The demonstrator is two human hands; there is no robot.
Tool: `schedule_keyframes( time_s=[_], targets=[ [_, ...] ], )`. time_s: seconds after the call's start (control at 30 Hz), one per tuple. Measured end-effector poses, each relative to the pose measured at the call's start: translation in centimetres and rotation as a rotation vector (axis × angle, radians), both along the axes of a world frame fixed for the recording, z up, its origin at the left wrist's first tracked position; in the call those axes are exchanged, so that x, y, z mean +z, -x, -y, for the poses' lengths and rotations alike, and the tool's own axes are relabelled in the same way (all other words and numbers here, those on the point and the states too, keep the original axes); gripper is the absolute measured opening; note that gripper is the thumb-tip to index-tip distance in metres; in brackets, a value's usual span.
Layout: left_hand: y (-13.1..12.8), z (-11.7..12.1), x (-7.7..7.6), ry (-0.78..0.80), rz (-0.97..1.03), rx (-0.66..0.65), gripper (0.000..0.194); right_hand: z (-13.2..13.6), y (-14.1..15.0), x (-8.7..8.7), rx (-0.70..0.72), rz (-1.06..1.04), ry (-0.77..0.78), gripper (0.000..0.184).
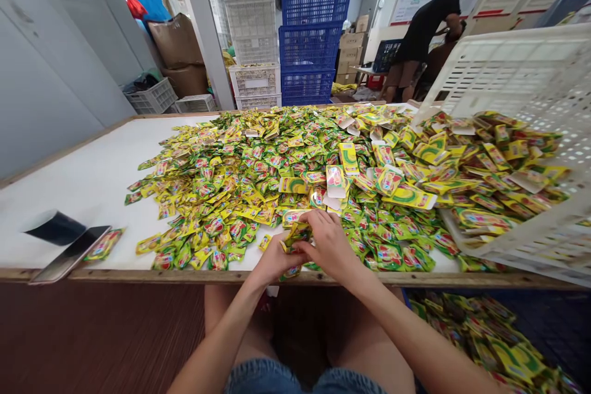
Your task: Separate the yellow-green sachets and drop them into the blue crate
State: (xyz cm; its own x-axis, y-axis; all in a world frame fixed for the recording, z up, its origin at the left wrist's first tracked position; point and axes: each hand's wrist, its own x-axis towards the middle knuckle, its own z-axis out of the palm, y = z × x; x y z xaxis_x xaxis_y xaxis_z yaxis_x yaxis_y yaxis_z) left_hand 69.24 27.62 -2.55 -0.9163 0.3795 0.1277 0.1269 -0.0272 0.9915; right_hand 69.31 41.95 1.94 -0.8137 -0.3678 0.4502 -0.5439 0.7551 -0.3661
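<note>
Just above the table's front edge, my left hand (276, 258) has its fingers closed round small yellow-green packets (298, 234). My right hand (331, 245) meets it from the right, its fingers curled over and its thumb against the same packets. How many packets are between the hands cannot be made out. Flattened-looking yellow cartons lie just beyond my fingers, among them an upright yellow carton (348, 159) and one with a white flap (335, 181). A wide heap of small green and yellow packets (258, 166) spreads around them.
A tipped white crate (508, 68) full of yellow cartons (489, 160) stands at right. A phone (71, 255) and a dark cup-like object (54, 226) lie at left. Below right is a blue crate (530, 314) with cartons. Behind stand stacked blue crates (308, 46) and a person (422, 31).
</note>
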Motion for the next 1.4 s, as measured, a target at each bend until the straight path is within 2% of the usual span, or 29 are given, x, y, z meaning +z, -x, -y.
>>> schedule_keyframes(
  time_s=[0.17,0.27,0.37,0.5,0.6,0.7,0.87,1.03,1.2,1.4],
  targets=[
    [0.0,0.3,-0.3,-0.003,0.008,0.014,0.021,0.8,-0.4,-0.2,-0.013,0.002,0.035,0.023],
    [0.2,0.6,-0.6,0.029,-0.010,0.002,0.014,0.7,-0.8,0.0,0.090,0.008,0.012,0.018],
    [0.4,0.9,-0.9,-0.001,-0.038,-0.015,0.018,0.5,-1.2,0.7,0.172,0.014,-0.004,0.019],
    [0.4,1.0,-1.3,0.049,-0.020,-0.015,0.018,1.1,-1.2,1.9,0.162,0.013,-0.066,0.008],
    [0.3,1.1,-1.4,0.082,0.011,0.018,0.023,1.9,-0.9,2.1,0.147,0.022,-0.109,0.008],
    [0.3,1.3,-1.4,0.054,0.029,0.042,0.026,2.3,-0.6,1.7,0.157,0.018,-0.092,0.009],
    [0.3,1.3,-1.2,-0.008,0.041,0.032,0.024,2.2,-0.2,0.8,0.100,-0.004,0.036,0.012],
    [0.3,1.1,-1.4,0.024,0.069,0.055,0.015,2.2,0.1,0.4,0.070,0.017,0.106,0.018],
    [0.2,1.2,-1.3,-0.101,0.109,0.059,0.031,1.8,-0.3,-0.2,-0.003,0.052,0.173,0.027],
    [0.7,0.9,-1.7,-0.145,0.109,0.020,0.026,1.7,-0.6,-1.6,-0.100,0.035,0.177,0.017]
  ],
)
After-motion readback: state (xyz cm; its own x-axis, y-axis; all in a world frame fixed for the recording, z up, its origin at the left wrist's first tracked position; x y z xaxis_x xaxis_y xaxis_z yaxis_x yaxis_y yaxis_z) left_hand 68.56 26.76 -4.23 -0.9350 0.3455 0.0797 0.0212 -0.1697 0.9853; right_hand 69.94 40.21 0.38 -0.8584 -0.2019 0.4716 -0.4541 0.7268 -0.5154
